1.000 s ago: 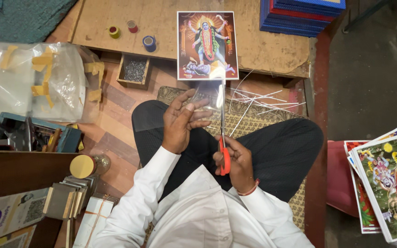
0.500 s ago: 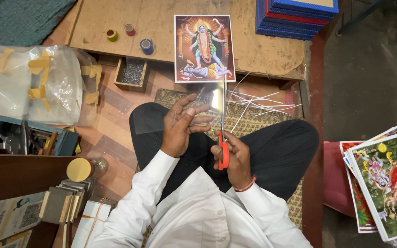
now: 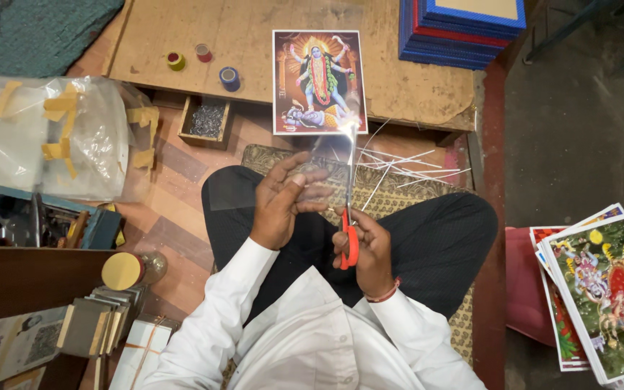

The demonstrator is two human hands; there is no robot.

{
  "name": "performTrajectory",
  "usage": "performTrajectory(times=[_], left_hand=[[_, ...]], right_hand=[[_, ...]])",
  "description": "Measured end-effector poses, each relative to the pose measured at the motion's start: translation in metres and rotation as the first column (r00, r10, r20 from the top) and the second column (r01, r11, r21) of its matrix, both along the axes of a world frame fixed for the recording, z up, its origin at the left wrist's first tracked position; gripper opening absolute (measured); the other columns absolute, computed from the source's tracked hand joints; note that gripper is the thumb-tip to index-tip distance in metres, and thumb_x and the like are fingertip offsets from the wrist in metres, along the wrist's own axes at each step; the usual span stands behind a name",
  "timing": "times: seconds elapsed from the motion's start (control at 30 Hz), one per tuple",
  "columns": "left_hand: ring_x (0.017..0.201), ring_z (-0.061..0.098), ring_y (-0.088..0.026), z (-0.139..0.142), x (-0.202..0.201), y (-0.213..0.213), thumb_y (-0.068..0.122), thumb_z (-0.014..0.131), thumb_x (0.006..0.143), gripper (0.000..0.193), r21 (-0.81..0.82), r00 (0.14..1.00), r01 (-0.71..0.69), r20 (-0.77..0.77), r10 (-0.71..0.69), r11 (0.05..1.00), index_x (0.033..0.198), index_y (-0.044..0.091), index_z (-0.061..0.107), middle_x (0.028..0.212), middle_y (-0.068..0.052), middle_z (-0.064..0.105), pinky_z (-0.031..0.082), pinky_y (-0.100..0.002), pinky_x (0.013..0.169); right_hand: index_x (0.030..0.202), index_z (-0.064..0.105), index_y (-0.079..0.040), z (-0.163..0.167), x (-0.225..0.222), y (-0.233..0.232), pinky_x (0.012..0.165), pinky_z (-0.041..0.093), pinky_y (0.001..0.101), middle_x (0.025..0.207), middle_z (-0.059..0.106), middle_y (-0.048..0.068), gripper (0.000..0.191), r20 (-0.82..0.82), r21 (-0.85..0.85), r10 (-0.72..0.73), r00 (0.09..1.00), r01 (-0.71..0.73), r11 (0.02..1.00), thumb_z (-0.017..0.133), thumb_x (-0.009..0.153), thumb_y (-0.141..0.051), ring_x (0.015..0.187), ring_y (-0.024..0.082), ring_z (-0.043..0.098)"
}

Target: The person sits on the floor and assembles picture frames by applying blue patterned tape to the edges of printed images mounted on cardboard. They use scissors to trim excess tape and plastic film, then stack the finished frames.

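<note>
At frame centre, the left hand pinches a clear plastic sheet, its edges barely visible. The right hand closes around red-handled scissors; the blades show only as thin glare.

low wooden board on patterned floor.

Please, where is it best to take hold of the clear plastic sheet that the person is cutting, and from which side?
Probably the left edge of the clear plastic sheet, from the left, as the left hand does. The scissors in the right hand run along its right edge, so gripping left keeps fingers away from the blades.
</note>
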State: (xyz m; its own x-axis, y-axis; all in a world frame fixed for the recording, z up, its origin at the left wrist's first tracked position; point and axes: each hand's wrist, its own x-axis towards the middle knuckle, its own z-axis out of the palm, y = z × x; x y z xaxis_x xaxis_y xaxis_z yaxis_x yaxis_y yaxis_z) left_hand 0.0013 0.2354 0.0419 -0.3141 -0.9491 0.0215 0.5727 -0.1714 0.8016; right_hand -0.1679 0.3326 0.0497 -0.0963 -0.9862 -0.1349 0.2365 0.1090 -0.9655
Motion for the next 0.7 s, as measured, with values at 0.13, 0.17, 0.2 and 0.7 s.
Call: performTrajectory(times=[0.13, 0.17, 0.2, 0.7], left_hand=[[0.102, 0.074, -0.032, 0.004, -0.003, 0.004, 0.014, 0.051, 0.105, 0.046, 0.024, 0.998, 0.068, -0.006, -0.068, 0.997, 0.148, -0.001, 0.041, 0.125, -0.03, 0.066, 0.065, -0.038, 0.078], [0.102, 0.074, -0.032, 0.005, -0.004, 0.004, 0.014, 0.051, 0.106, 0.046, 0.023, 0.998, 0.07, -0.008, -0.069, 0.997, 0.148, -0.001, 0.042, 0.125, -0.029, 0.066, 0.065, -0.037, 0.078], [0.102, 0.074, -0.032, 0.006, -0.004, 0.005, 0.015, 0.05, 0.106, 0.046, 0.021, 0.998, 0.07, -0.008, -0.07, 0.997, 0.149, -0.001, 0.042, 0.125, -0.029, 0.066, 0.065, -0.037, 0.078], [0.101, 0.075, -0.032, 0.003, -0.006, 0.003, 0.018, 0.054, 0.105, 0.047, 0.024, 0.997, 0.082, 0.012, -0.082, 0.996, 0.148, 0.001, 0.044, 0.124, -0.028, 0.067, 0.066, -0.038, 0.077]], right_hand=[[0.136, 0.056, 0.009, 0.003, -0.004, -0.009, 0.049, 0.052, 0.0222, 0.071, 0.065, 0.006, 0.054, -0.012, -0.04, -0.019, 1.0, 0.019, 0.999, 0.066, 0.089, -0.017, 0.05, 0.011, 0.062], [0.137, 0.056, 0.009, 0.005, -0.004, -0.01, 0.049, 0.052, 0.0222, 0.07, 0.065, 0.006, 0.056, -0.025, -0.047, -0.019, 0.999, 0.018, 0.999, 0.066, 0.089, -0.017, 0.05, 0.011, 0.062], [0.137, 0.056, 0.009, 0.006, -0.005, -0.011, 0.049, 0.052, 0.0222, 0.071, 0.065, 0.006, 0.055, -0.034, -0.041, -0.023, 0.999, 0.022, 0.999, 0.066, 0.089, -0.017, 0.05, 0.011, 0.061], [0.135, 0.06, 0.008, 0.013, 0.002, -0.006, 0.046, 0.047, 0.0215, 0.067, 0.063, 0.004, 0.054, -0.049, -0.022, -0.094, 0.994, 0.093, 0.995, 0.073, 0.088, -0.017, 0.049, 0.009, 0.058]])
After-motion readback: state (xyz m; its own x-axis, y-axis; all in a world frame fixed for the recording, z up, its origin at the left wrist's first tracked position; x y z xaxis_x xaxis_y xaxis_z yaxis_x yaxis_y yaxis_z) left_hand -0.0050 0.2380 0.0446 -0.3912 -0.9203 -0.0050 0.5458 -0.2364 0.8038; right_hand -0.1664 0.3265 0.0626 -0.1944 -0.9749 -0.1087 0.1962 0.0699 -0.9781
